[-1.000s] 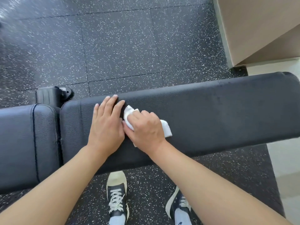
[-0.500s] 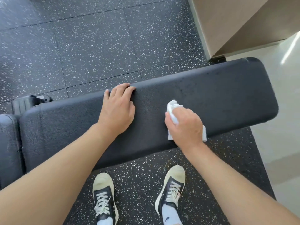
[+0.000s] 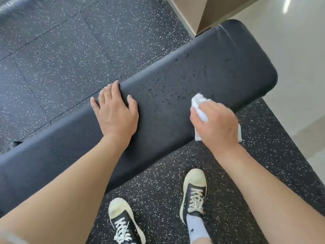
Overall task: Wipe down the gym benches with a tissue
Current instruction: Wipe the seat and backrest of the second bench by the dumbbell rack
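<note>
A long black padded gym bench runs diagonally from lower left to upper right, with small dark droplets on its right half. My right hand grips a crumpled white tissue and presses it on the bench's near edge, toward the right end. My left hand rests flat on the bench top to the left, with its fingertips over the far edge.
Black speckled rubber floor surrounds the bench. My two feet in black and cream sneakers stand close under the near side. A beige wall corner and pale tiled floor lie beyond the bench's right end.
My right hand has slid the tissue rightward along the bench, away from my left hand. My view and feet have shifted right; the neighbouring pad at left has left the frame.
</note>
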The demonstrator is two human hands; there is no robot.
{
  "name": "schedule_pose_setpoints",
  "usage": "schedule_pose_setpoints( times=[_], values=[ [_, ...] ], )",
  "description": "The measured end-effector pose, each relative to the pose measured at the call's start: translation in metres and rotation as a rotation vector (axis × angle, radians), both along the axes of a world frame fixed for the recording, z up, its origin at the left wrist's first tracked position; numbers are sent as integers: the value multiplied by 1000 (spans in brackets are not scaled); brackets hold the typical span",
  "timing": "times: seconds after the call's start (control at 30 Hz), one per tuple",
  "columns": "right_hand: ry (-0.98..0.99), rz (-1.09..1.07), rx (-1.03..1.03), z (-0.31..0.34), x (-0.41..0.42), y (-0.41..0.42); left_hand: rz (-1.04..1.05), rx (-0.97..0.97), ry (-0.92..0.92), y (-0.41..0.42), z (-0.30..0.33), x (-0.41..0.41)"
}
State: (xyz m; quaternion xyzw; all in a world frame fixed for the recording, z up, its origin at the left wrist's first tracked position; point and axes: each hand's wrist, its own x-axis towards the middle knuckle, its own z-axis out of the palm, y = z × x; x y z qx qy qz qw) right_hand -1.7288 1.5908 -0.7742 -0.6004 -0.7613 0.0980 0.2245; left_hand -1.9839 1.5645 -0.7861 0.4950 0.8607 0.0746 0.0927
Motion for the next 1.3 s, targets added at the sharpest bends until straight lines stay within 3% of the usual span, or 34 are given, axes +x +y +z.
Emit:
schedule_pose_setpoints(
  times=[0.13,0.33,0.47,0.67,0.77,1.03,1.23,1.3],
  values=[
    [29,-118,-81,6,-20,-13,18,46,11,0,-5,-3],
    [-46,321,-96,5,-123,-111,23,57,16,1,-4,-1],
    [-26,413,-39,4,-105,-95,29,45,22,1,-5,-1],
    [-48,15,94,-7,12,12,32,56,20,1,-8,-2],
    [-53,-36,92,-10,9,19,41,70,10,2,-8,-1],
    [2,269,-8,-9,-94,-69,35,64,14,2,-8,-2],
    [43,508,25,-10,-69,-48,37,36,8,4,-4,0],
    [10,470,55,-10,-44,-21,40,21,3,4,-1,1]
  ],
)
